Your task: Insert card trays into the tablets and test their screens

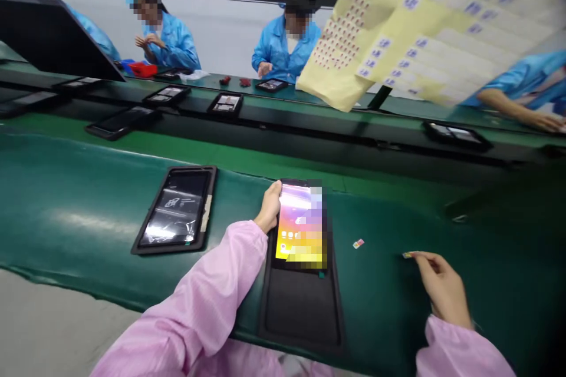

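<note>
The left hand (pixel 269 209) grips the edge of a lit phone (pixel 301 227) lying in a black tray (pixel 300 312); right of the tray, the right hand (pixel 442 288) pinches a small label (pixel 407 255), its writing unreadable.

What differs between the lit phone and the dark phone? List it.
The lit phone glows colourfully; the dark phone is black. The left hand touches the lit phone, not the dark phone. The lit phone fills half its tray; the dark phone fills its tray. Both sit in black trays.
</note>
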Motion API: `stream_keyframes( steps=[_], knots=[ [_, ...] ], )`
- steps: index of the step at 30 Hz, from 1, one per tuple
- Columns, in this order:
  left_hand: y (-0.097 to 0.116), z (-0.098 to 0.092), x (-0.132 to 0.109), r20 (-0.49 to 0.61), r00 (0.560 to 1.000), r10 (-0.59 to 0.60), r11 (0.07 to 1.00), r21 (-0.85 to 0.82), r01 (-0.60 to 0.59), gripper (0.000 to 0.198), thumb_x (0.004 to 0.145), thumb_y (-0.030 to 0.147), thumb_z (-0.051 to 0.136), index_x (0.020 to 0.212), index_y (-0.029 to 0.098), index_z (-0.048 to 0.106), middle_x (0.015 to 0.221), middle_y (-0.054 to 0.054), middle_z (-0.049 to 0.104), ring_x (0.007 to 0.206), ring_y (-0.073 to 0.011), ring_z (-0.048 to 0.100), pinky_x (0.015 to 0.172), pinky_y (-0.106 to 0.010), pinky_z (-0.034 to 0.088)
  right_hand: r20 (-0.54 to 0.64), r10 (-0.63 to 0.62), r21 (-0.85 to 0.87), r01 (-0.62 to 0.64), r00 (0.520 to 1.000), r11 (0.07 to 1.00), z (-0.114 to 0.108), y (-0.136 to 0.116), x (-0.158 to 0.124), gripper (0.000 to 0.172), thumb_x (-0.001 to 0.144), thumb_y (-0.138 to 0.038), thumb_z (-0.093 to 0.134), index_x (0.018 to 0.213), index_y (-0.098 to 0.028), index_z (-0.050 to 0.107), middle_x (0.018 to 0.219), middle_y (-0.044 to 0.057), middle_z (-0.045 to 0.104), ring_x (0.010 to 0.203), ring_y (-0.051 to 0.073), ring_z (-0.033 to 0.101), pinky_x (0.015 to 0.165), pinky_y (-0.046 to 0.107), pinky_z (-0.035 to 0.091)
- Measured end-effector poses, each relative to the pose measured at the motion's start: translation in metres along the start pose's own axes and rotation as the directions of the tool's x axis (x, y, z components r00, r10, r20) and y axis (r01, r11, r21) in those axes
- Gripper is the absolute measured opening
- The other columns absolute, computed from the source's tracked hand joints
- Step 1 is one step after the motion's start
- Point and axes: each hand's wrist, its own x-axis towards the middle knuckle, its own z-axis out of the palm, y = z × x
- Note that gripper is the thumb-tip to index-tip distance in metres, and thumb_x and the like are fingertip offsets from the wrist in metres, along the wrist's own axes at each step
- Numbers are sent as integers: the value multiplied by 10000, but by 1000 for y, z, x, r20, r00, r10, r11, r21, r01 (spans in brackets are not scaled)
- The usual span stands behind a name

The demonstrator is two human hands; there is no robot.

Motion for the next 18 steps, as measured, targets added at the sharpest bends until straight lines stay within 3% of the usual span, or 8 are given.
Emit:
stream_keyframes(
  steps=[3,6,9,11,13,15,18],
  knots=[
    [-3,-3,-2,39,999,33,999,-11,-33,378,711,470,743,851,139,627,802,-33,692,670,-140,615,670,-251,461,15,83,-102,-81,996,991,4,10,4,364,624,-497,519,758,-192,667,809,129,655,883,360,596,842,539,445],
    [-3,-4,-7,61,997,49,999,-21,-48,352,738,424,726,927,136,654,893,-41,706,755,-145,636,728,-246,470,-155,73,-184,-102,985,978,6,-7,-6,621,672,-532,561,1136,-123,619,1157,231,557,1172,450,432,957,617,325],
    [1,-4,-15,90,996,23,999,-50,-18,398,770,449,691,1011,133,662,924,-55,711,796,-162,655,769,-263,484,-289,-148,-231,81,946,969,6,-49,-35,662,793,-528,518,1301,-104,525,1336,258,456,1256,455,386,981,627,314],
    [7,-4,-23,101,995,-7,997,-82,15,454,787,491,667,1048,118,660,932,-81,716,813,-188,670,783,-291,498,-243,-372,-213,325,896,921,9,-86,-63,581,861,-507,487,1308,-137,523,1361,233,474,1280,416,413,1011,616,317],
    [15,-4,-33,95,995,36,993,-118,-25,489,799,515,656,1080,115,660,975,-100,720,851,-208,681,804,-310,508,-132,-589,-163,569,797,806,14,-123,-90,535,904,-452,478,1372,-192,452,1428,191,448,1337,369,391,1053,609,298],
    [25,-3,-43,95,985,141,982,-142,-127,500,812,520,645,1129,132,654,1048,-104,715,914,-216,683,836,-313,510,2,-758,-125,752,652,647,22,-158,-110,545,933,-401,463,1439,-225,362,1474,153,433,1374,323,377,1111,593,241],
    [39,-1,-56,99,964,245,960,-164,-227,478,833,502,632,1174,168,648,1124,-95,702,982,-215,677,878,-314,507,126,-879,-110,887,459,448,36,-200,-121,579,953,-412,432,1483,-212,309,1498,123,423,1395,294,370,1161,575,169]
  ],
)
